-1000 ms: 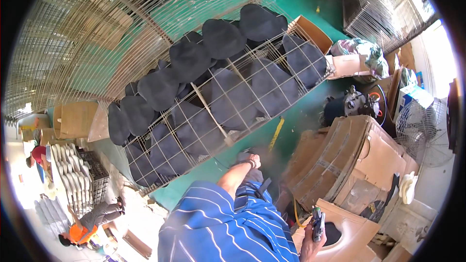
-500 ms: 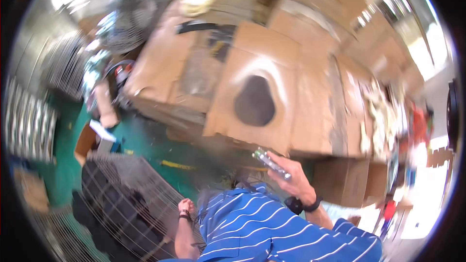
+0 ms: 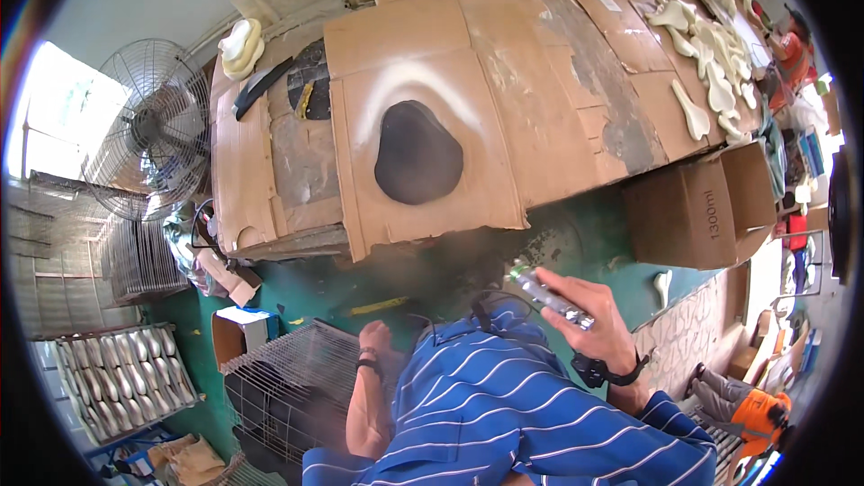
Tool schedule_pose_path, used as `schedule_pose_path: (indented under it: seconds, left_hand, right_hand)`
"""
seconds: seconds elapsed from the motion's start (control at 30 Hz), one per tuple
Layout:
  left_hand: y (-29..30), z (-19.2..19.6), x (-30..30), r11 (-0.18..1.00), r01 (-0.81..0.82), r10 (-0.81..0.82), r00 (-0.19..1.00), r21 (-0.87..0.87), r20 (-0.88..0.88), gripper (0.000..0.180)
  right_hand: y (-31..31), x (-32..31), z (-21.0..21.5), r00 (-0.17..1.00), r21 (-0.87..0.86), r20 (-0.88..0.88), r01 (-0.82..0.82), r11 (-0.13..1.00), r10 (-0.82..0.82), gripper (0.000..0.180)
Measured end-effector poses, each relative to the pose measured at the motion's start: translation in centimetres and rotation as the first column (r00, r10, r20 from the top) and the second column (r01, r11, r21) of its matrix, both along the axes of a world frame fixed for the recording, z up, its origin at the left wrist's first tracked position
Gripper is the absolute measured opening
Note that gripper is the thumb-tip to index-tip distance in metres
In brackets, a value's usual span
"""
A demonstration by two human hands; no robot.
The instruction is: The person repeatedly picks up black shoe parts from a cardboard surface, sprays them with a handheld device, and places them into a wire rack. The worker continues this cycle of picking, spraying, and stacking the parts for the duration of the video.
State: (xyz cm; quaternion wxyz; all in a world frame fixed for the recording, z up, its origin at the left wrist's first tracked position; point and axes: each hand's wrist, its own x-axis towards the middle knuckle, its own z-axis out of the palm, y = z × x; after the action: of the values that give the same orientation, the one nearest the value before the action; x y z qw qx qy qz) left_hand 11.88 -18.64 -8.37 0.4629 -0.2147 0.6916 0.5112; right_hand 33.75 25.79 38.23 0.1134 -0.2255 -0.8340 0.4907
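Observation:
In front of my striped blue shirt, my right hand (image 3: 589, 324) is closed around a slim silvery object (image 3: 551, 298) with a greenish tip; its exact kind is unclear. A black watch (image 3: 603, 369) sits on that wrist. My left hand (image 3: 374, 338) hangs low, curled into a fist with nothing visible in it, beside the wire mesh rack (image 3: 310, 355). Ahead stands a cardboard-covered table (image 3: 549, 126). On its front sheet is a dark pear-shaped patch (image 3: 417, 155) with a white haze around its far side; whether it is a hole or a stain, I cannot tell.
Cream saddle-like pieces (image 3: 711, 54) lie on the table's right end. An open cardboard box (image 3: 688, 216) is below them. A large fan (image 3: 153, 126) stands at left, and a rack of pale pieces (image 3: 121, 378) lower left. A person in orange (image 3: 760, 418) is at lower right.
The view has swung, so the table and dark patch now sit further left and higher. My right hand, still around the silvery object, appears further right. My left hand stays curled.

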Motion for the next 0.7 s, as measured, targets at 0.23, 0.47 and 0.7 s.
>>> schedule_pose_path:
  seconds: [0.23, 0.47, 0.7]
  left_hand:
    - [6.2, 5.2, -0.4, 0.981, 0.142, -0.159, 0.978, -0.128, -0.134, 0.038]
    - [-0.8, 0.0, 3.0, 0.942, 0.288, -0.309, 0.944, -0.174, -0.112, 0.037]
    - [-5.1, -1.3, 3.9, 0.984, -0.018, -0.012, 0.986, 0.180, 0.164, 0.033]
  right_hand:
    - [1.7, -2.5, -2.5, 0.972, 0.064, -0.210, 0.125, 0.990, -0.109, 0.060]
    - [2.7, 0.4, -2.2, 0.981, 0.082, -0.072, 0.183, 0.980, -0.177, 0.056]
    - [1.8, -0.5, -1.8, 0.980, 0.004, -0.110, 0.170, 0.985, -0.168, 0.061]
